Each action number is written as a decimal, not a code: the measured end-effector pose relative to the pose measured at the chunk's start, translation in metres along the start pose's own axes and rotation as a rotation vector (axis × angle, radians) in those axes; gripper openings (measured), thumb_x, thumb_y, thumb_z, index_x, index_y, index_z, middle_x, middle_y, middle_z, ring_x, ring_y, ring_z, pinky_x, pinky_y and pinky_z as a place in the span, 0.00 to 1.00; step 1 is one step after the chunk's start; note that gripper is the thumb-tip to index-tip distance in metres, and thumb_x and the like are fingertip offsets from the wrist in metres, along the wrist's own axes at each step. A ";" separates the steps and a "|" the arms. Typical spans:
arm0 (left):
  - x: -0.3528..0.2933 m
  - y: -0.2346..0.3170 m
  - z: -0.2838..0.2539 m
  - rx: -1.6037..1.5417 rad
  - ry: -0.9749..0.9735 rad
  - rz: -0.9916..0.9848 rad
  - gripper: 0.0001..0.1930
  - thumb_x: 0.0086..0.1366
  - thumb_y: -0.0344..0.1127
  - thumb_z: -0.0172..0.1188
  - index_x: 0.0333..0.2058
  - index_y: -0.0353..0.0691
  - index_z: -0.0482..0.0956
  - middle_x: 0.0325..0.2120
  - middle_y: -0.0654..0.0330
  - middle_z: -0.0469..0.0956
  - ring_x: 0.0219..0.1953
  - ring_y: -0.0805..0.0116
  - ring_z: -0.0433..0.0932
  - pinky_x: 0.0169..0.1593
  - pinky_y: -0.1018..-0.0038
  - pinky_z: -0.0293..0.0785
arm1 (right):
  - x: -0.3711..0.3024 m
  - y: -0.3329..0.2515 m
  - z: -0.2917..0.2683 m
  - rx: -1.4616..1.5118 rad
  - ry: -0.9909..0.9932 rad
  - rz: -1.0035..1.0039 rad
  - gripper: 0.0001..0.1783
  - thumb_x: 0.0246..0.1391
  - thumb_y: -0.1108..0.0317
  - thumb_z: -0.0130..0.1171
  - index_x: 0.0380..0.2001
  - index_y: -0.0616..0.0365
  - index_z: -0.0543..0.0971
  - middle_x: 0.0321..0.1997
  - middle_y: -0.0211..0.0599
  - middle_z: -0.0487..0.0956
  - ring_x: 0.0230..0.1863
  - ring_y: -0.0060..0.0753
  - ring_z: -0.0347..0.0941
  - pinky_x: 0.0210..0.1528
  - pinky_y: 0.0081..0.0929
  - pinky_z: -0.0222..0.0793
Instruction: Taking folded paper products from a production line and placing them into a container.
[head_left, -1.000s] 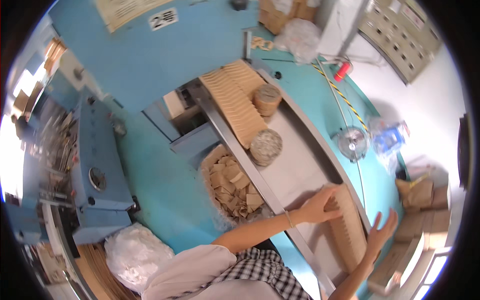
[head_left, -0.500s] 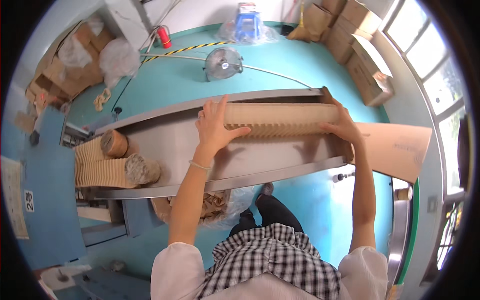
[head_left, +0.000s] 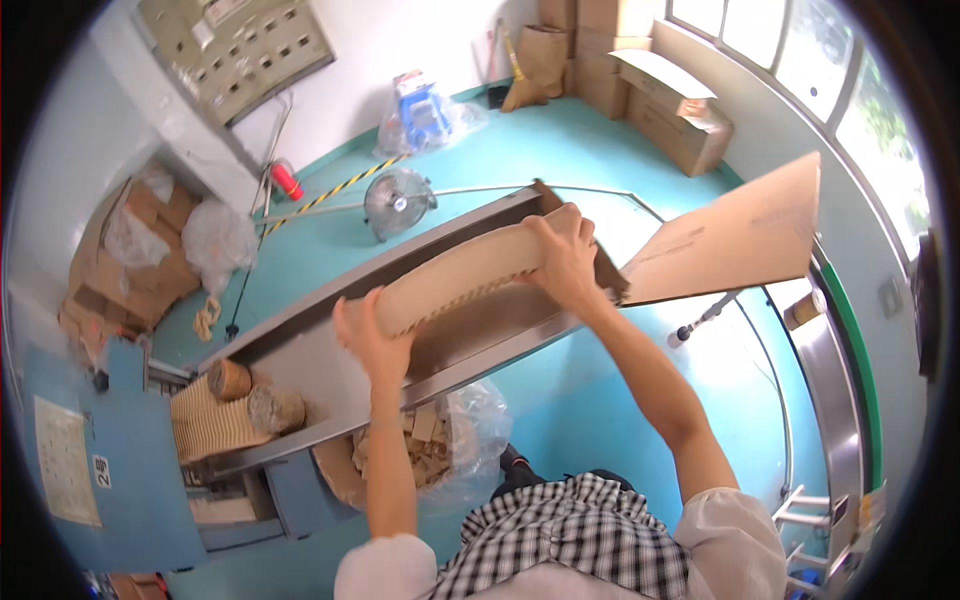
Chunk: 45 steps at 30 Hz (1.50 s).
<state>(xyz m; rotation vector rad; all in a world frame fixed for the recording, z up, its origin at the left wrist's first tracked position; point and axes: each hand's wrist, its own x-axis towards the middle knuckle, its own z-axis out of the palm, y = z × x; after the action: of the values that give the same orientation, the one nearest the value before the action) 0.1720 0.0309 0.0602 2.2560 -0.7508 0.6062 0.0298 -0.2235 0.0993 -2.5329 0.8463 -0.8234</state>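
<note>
A long, curved stack of tan cardboard pieces [head_left: 460, 270] is squeezed end to end between my hands, above the right part of a metal trough [head_left: 335, 400]. My left hand [head_left: 372, 330] is closed round its near left end, and my right hand [head_left: 565, 262] grips the far right end. The stack arches slightly, with a ribbed lower edge. At the trough's left end lie ribbed rows of similar cardboard pieces [head_left: 205, 420]. Against them rest a brown cylinder [head_left: 230, 380] and a greyish, wrapped-looking cylinder [head_left: 275, 409].
A large cardboard sheet [head_left: 725, 235] juts out beyond the trough's right end. Blue machine housing [head_left: 140, 480] stands at left. Below the trough is a plastic-lined box of cardboard scraps [head_left: 430, 450]. A floor fan [head_left: 398, 202] stands behind; a metal rail [head_left: 830, 400] runs along the right.
The stack has risen out of the trough and now tilts and bows, its right end higher and farther away. Both hands moved with it. My view has turned, so the trough appears slanted.
</note>
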 end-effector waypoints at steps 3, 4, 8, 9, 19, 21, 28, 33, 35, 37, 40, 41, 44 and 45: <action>-0.037 0.055 -0.042 -0.027 0.081 0.011 0.43 0.38 0.31 0.81 0.57 0.51 0.74 0.66 0.45 0.53 0.69 0.45 0.53 0.67 0.54 0.55 | -0.047 -0.003 -0.061 0.106 0.171 -0.072 0.45 0.26 0.69 0.81 0.54 0.35 0.75 0.71 0.57 0.50 0.63 0.68 0.52 0.58 0.61 0.63; -0.049 0.080 -0.054 -0.104 0.098 -0.020 0.43 0.38 0.30 0.81 0.58 0.50 0.73 0.66 0.46 0.51 0.69 0.45 0.52 0.67 0.53 0.55 | -0.066 0.007 -0.086 0.085 0.183 -0.042 0.45 0.26 0.69 0.81 0.54 0.35 0.75 0.71 0.57 0.50 0.63 0.68 0.52 0.58 0.61 0.63; -0.103 0.172 -0.058 -0.131 0.087 0.063 0.43 0.41 0.26 0.80 0.59 0.49 0.72 0.68 0.49 0.45 0.69 0.43 0.51 0.66 0.52 0.60 | -0.142 0.068 -0.163 0.137 0.296 -0.018 0.46 0.26 0.73 0.80 0.55 0.38 0.75 0.70 0.60 0.50 0.65 0.70 0.51 0.61 0.58 0.60; -0.117 0.197 -0.051 -0.121 0.054 0.114 0.44 0.41 0.26 0.81 0.59 0.50 0.72 0.68 0.49 0.45 0.69 0.43 0.51 0.65 0.52 0.61 | -0.164 0.092 -0.179 0.086 0.325 0.056 0.46 0.26 0.74 0.80 0.55 0.38 0.75 0.70 0.59 0.50 0.65 0.69 0.51 0.62 0.56 0.60; -0.242 0.441 0.092 -0.571 -0.392 0.467 0.44 0.35 0.32 0.83 0.56 0.56 0.75 0.67 0.45 0.48 0.67 0.40 0.51 0.65 0.49 0.57 | -0.371 0.291 -0.343 -0.296 0.543 0.637 0.47 0.28 0.73 0.82 0.57 0.36 0.74 0.71 0.55 0.49 0.68 0.66 0.49 0.66 0.55 0.60; -0.268 0.496 0.119 -0.625 -0.441 0.570 0.44 0.35 0.33 0.83 0.56 0.56 0.75 0.67 0.45 0.49 0.67 0.41 0.51 0.65 0.49 0.57 | -0.407 0.316 -0.373 -0.344 0.628 0.765 0.48 0.29 0.70 0.82 0.59 0.34 0.74 0.71 0.53 0.51 0.69 0.65 0.49 0.66 0.55 0.59; -0.350 0.652 0.191 -0.876 -0.674 0.802 0.41 0.32 0.40 0.83 0.52 0.63 0.78 0.66 0.48 0.52 0.62 0.40 0.56 0.59 0.47 0.59 | -0.495 0.396 -0.428 -0.609 0.772 1.078 0.47 0.29 0.72 0.81 0.58 0.33 0.74 0.70 0.54 0.49 0.67 0.67 0.49 0.63 0.56 0.63; -0.382 0.730 0.245 -0.830 -0.883 0.883 0.42 0.30 0.42 0.83 0.51 0.63 0.78 0.66 0.51 0.52 0.63 0.40 0.56 0.55 0.43 0.61 | -0.521 0.465 -0.448 -0.569 0.692 1.242 0.47 0.27 0.75 0.78 0.57 0.35 0.75 0.69 0.55 0.50 0.65 0.69 0.52 0.63 0.55 0.62; -0.383 0.758 0.262 -0.514 -1.098 0.931 0.45 0.29 0.48 0.83 0.54 0.63 0.78 0.65 0.49 0.54 0.62 0.39 0.58 0.56 0.43 0.62 | -0.519 0.492 -0.458 -0.522 0.595 1.321 0.48 0.25 0.71 0.79 0.57 0.39 0.74 0.66 0.56 0.59 0.65 0.65 0.54 0.62 0.54 0.63; -0.378 0.788 0.293 -0.459 -1.180 0.959 0.47 0.28 0.52 0.83 0.55 0.63 0.77 0.64 0.47 0.56 0.62 0.38 0.59 0.58 0.44 0.62 | -0.512 0.523 -0.482 -0.518 0.459 1.349 0.47 0.27 0.66 0.80 0.58 0.41 0.74 0.62 0.55 0.65 0.62 0.61 0.58 0.62 0.54 0.63; -0.366 0.831 0.342 -0.269 -1.277 1.131 0.53 0.31 0.63 0.80 0.62 0.62 0.72 0.62 0.39 0.61 0.59 0.32 0.65 0.63 0.46 0.64 | -0.508 0.579 -0.524 -0.420 0.227 1.416 0.46 0.32 0.54 0.79 0.60 0.44 0.73 0.54 0.52 0.75 0.57 0.54 0.67 0.59 0.52 0.66; -0.360 0.844 0.356 -0.344 -1.355 1.057 0.54 0.34 0.64 0.79 0.63 0.61 0.69 0.62 0.37 0.60 0.59 0.29 0.66 0.61 0.46 0.66 | -0.510 0.603 -0.538 -0.336 0.150 1.446 0.47 0.35 0.47 0.78 0.61 0.46 0.72 0.51 0.49 0.79 0.53 0.50 0.71 0.57 0.49 0.68; -0.347 0.865 0.394 -0.466 -1.460 0.964 0.56 0.43 0.67 0.74 0.68 0.51 0.60 0.57 0.35 0.68 0.57 0.31 0.71 0.57 0.51 0.72 | -0.559 0.663 -0.569 -0.042 0.298 1.509 0.47 0.44 0.39 0.72 0.63 0.51 0.70 0.54 0.45 0.78 0.47 0.43 0.77 0.50 0.39 0.72; -0.344 0.861 0.413 -0.531 -1.518 0.684 0.53 0.46 0.66 0.73 0.66 0.46 0.62 0.53 0.36 0.72 0.57 0.36 0.72 0.57 0.54 0.73 | -0.567 0.668 -0.576 -0.030 0.287 1.518 0.47 0.44 0.39 0.72 0.63 0.51 0.70 0.54 0.45 0.78 0.47 0.43 0.77 0.50 0.39 0.72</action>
<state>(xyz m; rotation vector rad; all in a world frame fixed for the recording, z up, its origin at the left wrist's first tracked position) -0.5563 -0.6696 -0.0325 1.5617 -2.0712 -1.1252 -0.9875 -0.4515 -0.0131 -1.0762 2.2941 -0.5415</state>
